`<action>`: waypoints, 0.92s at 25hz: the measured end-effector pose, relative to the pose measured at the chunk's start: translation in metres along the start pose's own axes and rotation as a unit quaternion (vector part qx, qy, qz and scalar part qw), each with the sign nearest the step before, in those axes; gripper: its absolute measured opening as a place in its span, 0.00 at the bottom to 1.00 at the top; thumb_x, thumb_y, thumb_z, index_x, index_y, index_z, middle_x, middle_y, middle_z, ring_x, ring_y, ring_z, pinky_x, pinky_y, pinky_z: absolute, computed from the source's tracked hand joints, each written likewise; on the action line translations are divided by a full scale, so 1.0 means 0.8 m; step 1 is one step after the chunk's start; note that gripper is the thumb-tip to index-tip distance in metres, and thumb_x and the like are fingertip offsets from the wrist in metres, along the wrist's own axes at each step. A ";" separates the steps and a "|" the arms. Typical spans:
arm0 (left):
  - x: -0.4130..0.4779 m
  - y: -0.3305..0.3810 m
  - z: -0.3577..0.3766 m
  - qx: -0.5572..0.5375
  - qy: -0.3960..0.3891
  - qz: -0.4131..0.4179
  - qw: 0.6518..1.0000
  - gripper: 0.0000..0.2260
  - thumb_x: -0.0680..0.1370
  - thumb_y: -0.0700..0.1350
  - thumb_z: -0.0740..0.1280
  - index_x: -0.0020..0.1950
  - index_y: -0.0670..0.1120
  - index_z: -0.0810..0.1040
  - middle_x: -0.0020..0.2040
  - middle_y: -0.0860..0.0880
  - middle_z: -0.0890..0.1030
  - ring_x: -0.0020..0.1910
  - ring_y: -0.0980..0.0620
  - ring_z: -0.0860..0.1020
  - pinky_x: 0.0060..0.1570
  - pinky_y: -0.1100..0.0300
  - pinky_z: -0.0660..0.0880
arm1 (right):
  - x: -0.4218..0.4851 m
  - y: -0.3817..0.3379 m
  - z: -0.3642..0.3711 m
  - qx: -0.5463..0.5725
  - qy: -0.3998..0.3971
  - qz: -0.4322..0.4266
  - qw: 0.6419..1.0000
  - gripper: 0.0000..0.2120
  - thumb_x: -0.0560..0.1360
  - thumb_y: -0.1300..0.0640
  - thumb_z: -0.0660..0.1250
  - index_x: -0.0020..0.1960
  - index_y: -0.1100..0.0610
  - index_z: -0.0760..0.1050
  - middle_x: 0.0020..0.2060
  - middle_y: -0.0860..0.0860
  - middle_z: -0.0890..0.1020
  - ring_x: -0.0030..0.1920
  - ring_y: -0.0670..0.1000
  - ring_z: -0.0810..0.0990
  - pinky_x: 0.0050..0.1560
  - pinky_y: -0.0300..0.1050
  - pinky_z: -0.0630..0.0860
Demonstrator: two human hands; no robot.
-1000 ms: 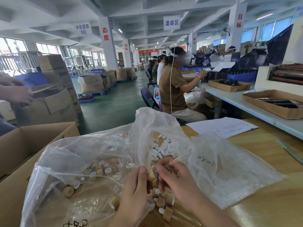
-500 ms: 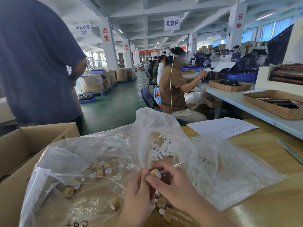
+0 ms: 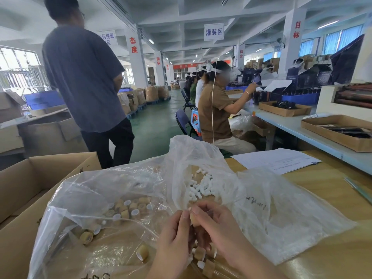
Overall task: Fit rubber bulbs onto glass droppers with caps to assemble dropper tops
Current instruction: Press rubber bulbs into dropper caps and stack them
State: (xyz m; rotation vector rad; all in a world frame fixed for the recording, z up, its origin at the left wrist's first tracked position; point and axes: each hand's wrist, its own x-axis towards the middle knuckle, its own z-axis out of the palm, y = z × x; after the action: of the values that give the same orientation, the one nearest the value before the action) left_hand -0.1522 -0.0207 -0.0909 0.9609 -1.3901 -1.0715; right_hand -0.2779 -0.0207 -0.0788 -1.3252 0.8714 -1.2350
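My left hand and my right hand meet low in the middle of the head view. Both pinch one tan dropper cap between their fingertips, and a white bulb tip shows at its top. A thin glass dropper tube is hard to make out. A clear plastic bag on the left holds several tan caps. A second clear bag to the right holds a heap of white rubber bulbs. More tan caps lie under my hands.
An open cardboard box stands at my left. A printed paper sheet lies on the wooden table at the right. A person in a grey shirt stands beyond the box. Seated workers and trays line the right-hand bench.
The cap in my fingers has turned, its white open end no longer facing me. The person in the grey shirt has walked farther from the camera.
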 end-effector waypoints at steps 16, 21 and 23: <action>0.007 -0.001 -0.007 0.021 0.050 -0.005 0.999 0.17 0.82 0.41 0.54 0.34 0.38 0.68 0.21 0.53 0.63 0.21 0.56 0.61 0.21 0.66 0.59 | 0.009 -0.017 -0.016 -0.020 0.172 0.025 0.984 0.15 0.70 0.43 0.70 0.49 0.53 0.77 0.29 0.48 0.77 0.23 0.47 0.71 0.24 0.39 0.68; 0.010 -0.009 -0.009 0.054 0.047 0.000 0.997 0.17 0.82 0.42 0.55 0.32 0.42 0.65 0.21 0.54 0.62 0.21 0.54 0.61 0.22 0.66 0.59 | 0.004 -0.023 -0.037 -0.448 0.261 -0.249 0.818 0.06 0.76 0.48 0.64 0.51 0.48 0.76 0.43 0.40 0.79 0.43 0.38 0.76 0.48 0.38 0.72; 0.014 -0.011 -0.015 0.046 0.076 -0.004 0.996 0.18 0.82 0.41 0.55 0.31 0.43 0.66 0.21 0.52 0.62 0.20 0.54 0.61 0.21 0.65 0.58 | 0.000 -0.020 -0.027 -0.577 0.161 -0.241 0.764 0.13 0.77 0.42 0.57 0.49 0.45 0.78 0.41 0.37 0.80 0.48 0.40 0.77 0.60 0.49 0.68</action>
State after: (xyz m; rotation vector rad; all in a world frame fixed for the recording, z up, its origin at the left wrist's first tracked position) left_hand -0.1414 -0.0349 -0.0965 1.0931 -1.3207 -0.9271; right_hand -0.3012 -0.0231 -0.0655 -2.4747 1.7769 -1.3531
